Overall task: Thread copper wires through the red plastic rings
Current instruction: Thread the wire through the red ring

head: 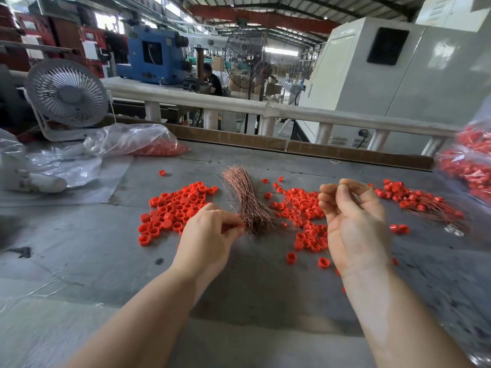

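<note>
A factory hall with machines and fans lies behind a grey worktable, on which the person's two bare hands work side by side. The left hand lies palm down with its fingers curled in a narrow pinch at the base of the bundle of copper wires, which fans upward and away from that pinch. A flash of red at the fingertips may be a ring, but it is too small to be sure. The right hand is raised above the table with its palm turned toward the camera, thumb and forefinger closed on a thin strand of wire that runs off to the right of the pinch. Red plastic rings lie loose just left of the left hand's grip, more rings lie between the two hands, and a threaded batch lies beyond the right hand. Judging from this, the step in hand is drawing out a single wire and feeding it into a ring. It would go best if the pinch sat close to the wire's tip so the strand stays stiff, if only one strand were separated from the bundle, and if the ring were held steady with its hole facing the tip.
</note>
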A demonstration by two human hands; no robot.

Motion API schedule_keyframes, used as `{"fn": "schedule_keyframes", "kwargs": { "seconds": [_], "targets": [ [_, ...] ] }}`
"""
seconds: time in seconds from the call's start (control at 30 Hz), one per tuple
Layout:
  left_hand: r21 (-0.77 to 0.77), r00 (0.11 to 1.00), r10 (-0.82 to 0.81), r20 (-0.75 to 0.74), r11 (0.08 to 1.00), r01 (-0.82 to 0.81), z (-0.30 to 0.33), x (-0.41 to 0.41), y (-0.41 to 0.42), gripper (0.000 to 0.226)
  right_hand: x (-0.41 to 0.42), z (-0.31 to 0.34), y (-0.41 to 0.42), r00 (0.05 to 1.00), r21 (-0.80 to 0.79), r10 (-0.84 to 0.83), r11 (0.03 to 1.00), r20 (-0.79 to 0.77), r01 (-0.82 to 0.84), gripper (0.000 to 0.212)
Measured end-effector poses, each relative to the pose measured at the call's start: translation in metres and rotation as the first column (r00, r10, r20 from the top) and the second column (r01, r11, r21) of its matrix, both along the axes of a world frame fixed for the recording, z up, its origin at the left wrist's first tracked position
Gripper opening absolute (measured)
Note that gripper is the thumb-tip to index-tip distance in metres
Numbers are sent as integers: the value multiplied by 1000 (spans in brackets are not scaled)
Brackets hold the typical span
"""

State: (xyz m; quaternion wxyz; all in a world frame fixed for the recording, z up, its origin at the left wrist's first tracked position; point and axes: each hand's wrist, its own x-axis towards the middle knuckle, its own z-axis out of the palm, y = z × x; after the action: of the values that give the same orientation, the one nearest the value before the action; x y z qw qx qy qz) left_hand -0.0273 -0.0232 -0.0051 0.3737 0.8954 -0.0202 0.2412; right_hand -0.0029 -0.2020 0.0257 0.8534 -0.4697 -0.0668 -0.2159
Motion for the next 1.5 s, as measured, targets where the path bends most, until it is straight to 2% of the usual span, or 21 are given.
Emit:
{"fn": "schedule_keyframes", "kwargs": {
  "seconds": [0.17,0.2,0.27,0.3,0.37,0.43,0.6,0.7,0.9,1.03,1.17,1.33,1.4,1.5],
  "targets": [
    [-45,1000,1,8,999,0,0,0,0,16,0,-1,-2,1000,-17,-9,1000,-17,9,22],
    [-85,1000,-18,1,996,18,0,0,-2,16,1,-1,-2,1000,-18,-3,1000,-19,3,21],
    [-260,994,-97,-44,962,82,1,-2,-4,13,1,-1,-1,999,-6,32,999,-21,-33,21],
    [-382,983,-166,-83,916,123,3,-3,-5,12,0,-1,0,998,9,63,998,-23,-63,21],
    [-610,928,-345,-142,769,192,8,-8,-7,12,-1,-1,2,990,42,141,989,-31,-140,22],
    [-749,865,-485,-128,619,237,10,-11,-10,11,-3,-1,5,974,75,224,973,-41,-220,22],
    [-867,719,-695,-26,373,329,15,-18,-16,12,-8,-1,14,919,125,388,917,-66,-378,25],
    [-898,674,-739,-12,305,319,14,-19,-16,15,-9,0,16,910,127,406,910,-79,-395,25],
    [-908,697,-715,-64,331,256,12,-17,-12,18,-7,3,11,928,195,367,917,-68,-348,24],
    [-915,749,-652,-116,365,175,11,-15,-10,20,-4,6,4,947,255,316,921,-54,-293,24],
    [-914,801,-585,-131,383,131,12,-13,-9,10,-2,6,0,956,273,287,925,-52,-263,24],
    [-896,838,-523,-154,431,104,12,-12,-7,15,-1,6,-2,960,281,277,925,-38,-256,23],
    [-849,869,-465,-170,517,110,10,-11,-7,14,-1,6,-3,961,274,275,927,-36,-255,23],
    [-562,958,-226,-176,822,91,5,-7,-7,15,0,2,-2,972,195,228,958,-62,-212,21]
  ]
}}
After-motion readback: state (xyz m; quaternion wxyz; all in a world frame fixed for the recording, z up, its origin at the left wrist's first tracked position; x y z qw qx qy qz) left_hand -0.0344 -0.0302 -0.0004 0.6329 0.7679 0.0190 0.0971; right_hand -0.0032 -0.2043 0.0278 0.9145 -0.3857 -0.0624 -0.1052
